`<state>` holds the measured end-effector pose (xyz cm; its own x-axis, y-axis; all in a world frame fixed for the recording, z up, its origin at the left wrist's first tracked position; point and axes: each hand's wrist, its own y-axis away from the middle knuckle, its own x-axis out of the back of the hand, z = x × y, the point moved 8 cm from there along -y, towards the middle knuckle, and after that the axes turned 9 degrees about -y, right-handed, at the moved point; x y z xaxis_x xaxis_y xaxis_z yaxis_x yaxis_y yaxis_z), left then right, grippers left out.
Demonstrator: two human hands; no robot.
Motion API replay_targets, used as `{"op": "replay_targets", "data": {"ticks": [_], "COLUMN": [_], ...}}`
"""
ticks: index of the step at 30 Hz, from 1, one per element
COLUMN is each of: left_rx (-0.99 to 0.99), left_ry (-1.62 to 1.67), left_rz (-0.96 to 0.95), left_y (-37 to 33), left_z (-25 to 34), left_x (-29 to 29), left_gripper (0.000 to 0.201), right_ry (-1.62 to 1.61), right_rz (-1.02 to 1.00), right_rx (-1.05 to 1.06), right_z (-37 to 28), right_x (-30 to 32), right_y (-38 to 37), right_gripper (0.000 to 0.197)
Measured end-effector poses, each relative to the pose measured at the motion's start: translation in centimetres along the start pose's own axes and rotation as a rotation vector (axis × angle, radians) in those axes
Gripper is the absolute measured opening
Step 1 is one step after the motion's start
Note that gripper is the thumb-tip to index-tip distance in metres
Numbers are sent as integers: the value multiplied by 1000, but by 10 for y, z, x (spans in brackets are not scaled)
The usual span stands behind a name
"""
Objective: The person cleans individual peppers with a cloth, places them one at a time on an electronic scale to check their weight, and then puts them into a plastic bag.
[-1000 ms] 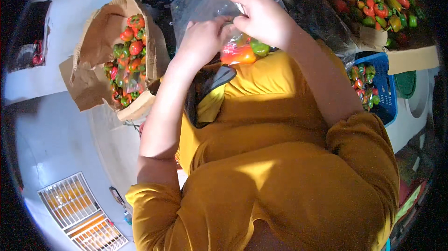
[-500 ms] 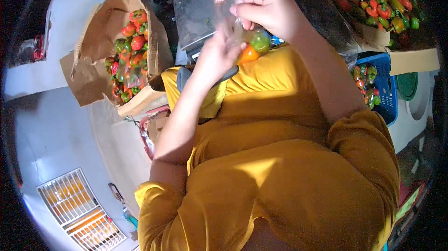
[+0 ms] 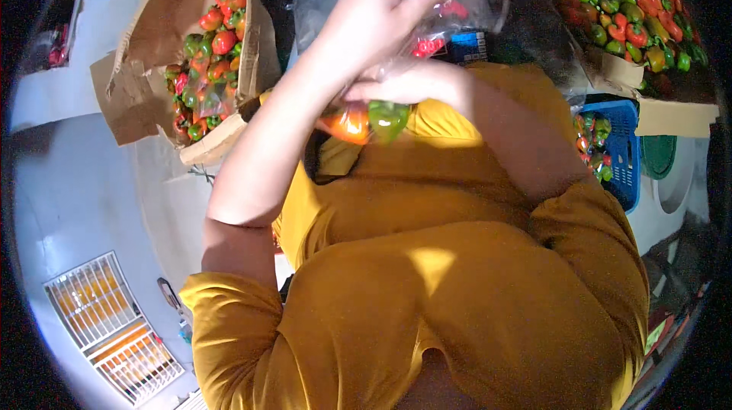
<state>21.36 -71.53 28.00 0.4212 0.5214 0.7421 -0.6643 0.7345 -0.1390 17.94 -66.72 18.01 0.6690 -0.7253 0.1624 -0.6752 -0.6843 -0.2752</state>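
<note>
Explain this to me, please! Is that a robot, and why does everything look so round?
No robot here: these are a person's own bare hands. A camera on the person's head looks down at them, and its very wide lens bends straight edges. The left hand pinches the upper part of a clear plastic bag. The right hand is blurry but looks closed around it lower down. Inside show an orange pepper and a green pepper. On the left is a brown cardboard box with peppers; on the right, another cardboard box and a blue basket hold more.
</note>
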Motion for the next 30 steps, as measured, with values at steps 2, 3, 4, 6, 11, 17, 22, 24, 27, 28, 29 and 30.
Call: {"op": "replay_targets", "data": {"ticks": [2, 3, 4, 6, 11, 17, 22, 24, 27, 28, 29, 30], "left_rx": [-130, 46, 104, 128, -121, 144, -407, -402, -45, 175, 209, 241], "left_ry": [151, 160, 328, 707, 115, 314, -399, -366, 15, 211, 349, 485], "left_rz": [167, 216, 284, 442, 120, -81, 66, 125, 183, 232, 469, 708], "left_y": [-9, -8, -7, -9, 37, 54, 50, 46, 35, 40, 43, 50], "left_z": [23, 19, 17, 19, -38, -74, -25, -19, -25, -39, -49, -59], "left_x": [22, 34, 45, 63, 26, -38, -35, -27, 4, 15, 34, 50], "left_gripper": [21, 20, 20, 24, 55, 30, 20, 18, 20, 25, 25, 27], "right_ry": [191, -16, -219, -126, -509, -406, -382, 78, 177, 308, 325, 347], "right_rz": [31, 44, 56, 123, 184, -51, -199, -128, -70, -33, -21, -12], "right_rx": [-152, -166, -180, -129, -270, -432, -491, -225, -281, -317, -437, -558], "right_z": [35, 35, 26, 33, 27, 33, 18, 25, 45, 38, 35, 32], "right_x": [9, 12, 15, 29, 59, 30, -20, -16, -12, -6, 5, 16], "right_y": [-7, -4, -2, 2, 19, 27, 28, 22, 16, 14, 13, 13], "right_gripper": [28, 30, 32, 34, 35, 20, 42, 45, 38, 34, 35, 37]}}
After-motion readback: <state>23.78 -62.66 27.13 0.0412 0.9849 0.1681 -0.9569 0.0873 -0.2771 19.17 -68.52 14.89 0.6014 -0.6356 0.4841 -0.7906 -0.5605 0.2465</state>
